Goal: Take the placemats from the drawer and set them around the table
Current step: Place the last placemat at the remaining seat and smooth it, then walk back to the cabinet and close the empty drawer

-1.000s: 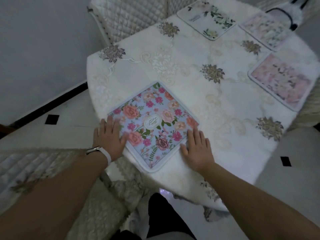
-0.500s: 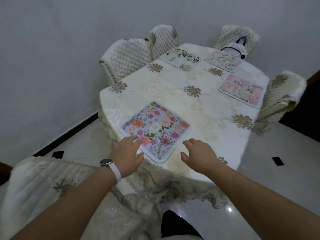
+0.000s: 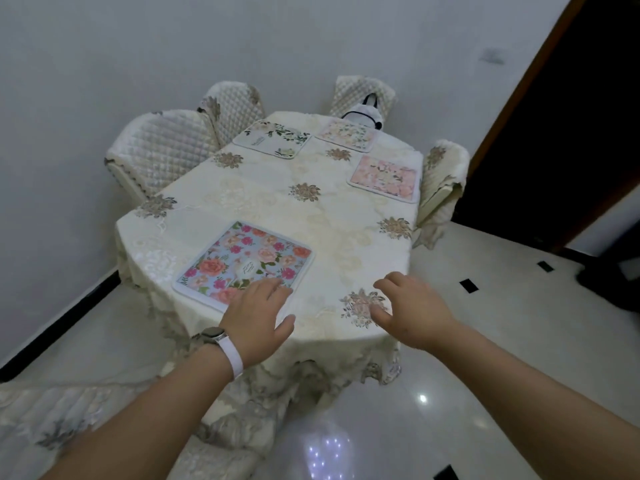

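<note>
Left hand [image 3: 258,315], right hand [image 3: 412,310] lifted off near placemat [image 3: 242,261] — relaxed-open, empty; four placemats [image 3: 384,180], apparently five chairs [image 3: 162,147].

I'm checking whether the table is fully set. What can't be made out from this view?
All in the head view:
- Drawer: out of frame, so any placemats left in it are unknown.
- Blue floral placemat: its near corner is covered by the left hand; contact cannot be told.
- Its centre label: too blurred to read.
- White black-handled thing on the far chair: partly behind the table, too small to identify.
</note>
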Demonstrator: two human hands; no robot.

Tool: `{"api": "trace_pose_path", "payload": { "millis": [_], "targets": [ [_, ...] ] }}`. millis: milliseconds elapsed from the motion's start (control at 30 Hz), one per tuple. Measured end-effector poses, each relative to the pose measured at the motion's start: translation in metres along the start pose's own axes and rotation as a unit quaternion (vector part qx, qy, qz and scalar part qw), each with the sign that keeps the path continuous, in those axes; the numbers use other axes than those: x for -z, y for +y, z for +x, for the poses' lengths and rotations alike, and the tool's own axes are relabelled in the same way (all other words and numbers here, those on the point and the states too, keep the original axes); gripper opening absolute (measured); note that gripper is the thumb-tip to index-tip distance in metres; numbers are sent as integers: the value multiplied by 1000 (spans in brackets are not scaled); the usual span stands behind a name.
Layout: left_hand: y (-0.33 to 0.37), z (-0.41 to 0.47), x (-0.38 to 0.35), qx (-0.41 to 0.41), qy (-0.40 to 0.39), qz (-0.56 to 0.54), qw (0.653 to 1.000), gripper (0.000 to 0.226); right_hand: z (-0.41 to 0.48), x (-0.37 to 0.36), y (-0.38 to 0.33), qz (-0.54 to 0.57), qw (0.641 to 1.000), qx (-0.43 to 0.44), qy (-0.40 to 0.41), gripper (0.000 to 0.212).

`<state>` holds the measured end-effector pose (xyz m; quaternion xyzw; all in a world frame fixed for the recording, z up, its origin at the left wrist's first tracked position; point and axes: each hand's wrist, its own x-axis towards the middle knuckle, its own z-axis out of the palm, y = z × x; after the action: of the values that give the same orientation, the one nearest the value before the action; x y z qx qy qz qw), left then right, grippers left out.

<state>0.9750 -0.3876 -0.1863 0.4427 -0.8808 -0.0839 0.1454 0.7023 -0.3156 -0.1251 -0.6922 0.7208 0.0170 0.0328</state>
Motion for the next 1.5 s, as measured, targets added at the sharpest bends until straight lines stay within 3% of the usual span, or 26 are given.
{"api": "trace_pose_path", "payload": {
  "millis": [233,600,867,1100,1333,1500],
  "targets": [
    [63,24,-16,-100,-8,-24,995,48,-68,7,48,8,996,-88,7,52],
    [253,-9,-51,-312,-7,-75,947,37,-282,-9,138,55,965,-255,18,52],
    [423,-66,-84,-448,-57,-92,888,37,-471,-20,179,90,905,-412,56,50],
    [554,-106,-105,-571,-85,-99,811,39,-593,-24,188,99,842,-525,78,51],
    [636,-118,-135,-629,-112,-82,765,40,-661,-36,210,114,782,-608,76,51],
    [685,-99,-170,-641,-137,-75,752,43,-670,-52,253,126,765,-628,66,52]
  ]
}}
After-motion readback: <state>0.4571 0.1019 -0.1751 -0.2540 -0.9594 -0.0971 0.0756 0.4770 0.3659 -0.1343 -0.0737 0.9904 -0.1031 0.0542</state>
